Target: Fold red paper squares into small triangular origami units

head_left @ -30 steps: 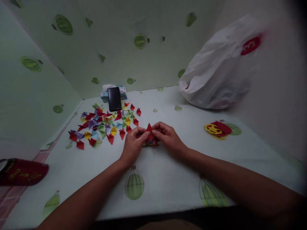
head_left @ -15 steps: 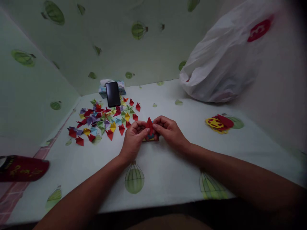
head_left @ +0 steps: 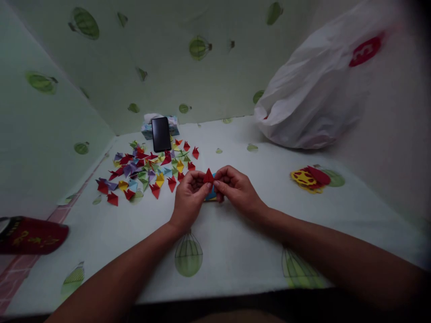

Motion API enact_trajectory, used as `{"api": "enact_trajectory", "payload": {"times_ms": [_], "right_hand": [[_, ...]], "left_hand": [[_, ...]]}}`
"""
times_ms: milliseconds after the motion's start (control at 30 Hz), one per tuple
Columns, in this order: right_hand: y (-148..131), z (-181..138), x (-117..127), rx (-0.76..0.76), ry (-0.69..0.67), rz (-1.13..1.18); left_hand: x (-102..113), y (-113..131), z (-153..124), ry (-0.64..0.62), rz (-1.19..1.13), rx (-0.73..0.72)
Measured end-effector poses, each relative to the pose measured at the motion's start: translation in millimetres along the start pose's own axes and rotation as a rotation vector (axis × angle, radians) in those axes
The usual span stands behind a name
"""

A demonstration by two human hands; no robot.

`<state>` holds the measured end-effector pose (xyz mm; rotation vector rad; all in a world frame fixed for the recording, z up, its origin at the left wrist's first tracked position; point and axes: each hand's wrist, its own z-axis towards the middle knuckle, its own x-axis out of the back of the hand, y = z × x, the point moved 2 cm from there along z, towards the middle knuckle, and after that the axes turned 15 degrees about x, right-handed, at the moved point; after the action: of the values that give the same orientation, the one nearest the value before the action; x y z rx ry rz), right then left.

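My left hand and my right hand meet at the middle of the table, both pinched on a small red folded paper piece whose point sticks up between the fingertips. Under the hands lies a small stack of coloured paper, partly hidden. To the left spreads a scatter of folded paper triangles in red, yellow, green, purple and blue.
A black phone leans on a tissue box at the back. A white plastic bag fills the back right. Red and yellow paper sheets lie at the right. A dark red object sits at the left edge.
The hands have kept pinching the red piece, and less of its point shows above the fingers now. The camera view shifted slightly.
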<state>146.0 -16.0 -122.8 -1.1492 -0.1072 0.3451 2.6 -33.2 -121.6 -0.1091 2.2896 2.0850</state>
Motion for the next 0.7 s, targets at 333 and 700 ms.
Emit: {"api": "enact_trajectory", "payload": {"times_ms": [333,700], "right_hand": [[2.8,-0.9,0.0,-0.010,-0.020,0.015],[0.7,-0.3,2.1,-0.017,-0.011,-0.022]], "left_hand": [[1.7,-0.9,2.2,0.065,0.069,-0.106],[1.7,-2.6,-1.3,0.024,0.097,-0.114]]}}
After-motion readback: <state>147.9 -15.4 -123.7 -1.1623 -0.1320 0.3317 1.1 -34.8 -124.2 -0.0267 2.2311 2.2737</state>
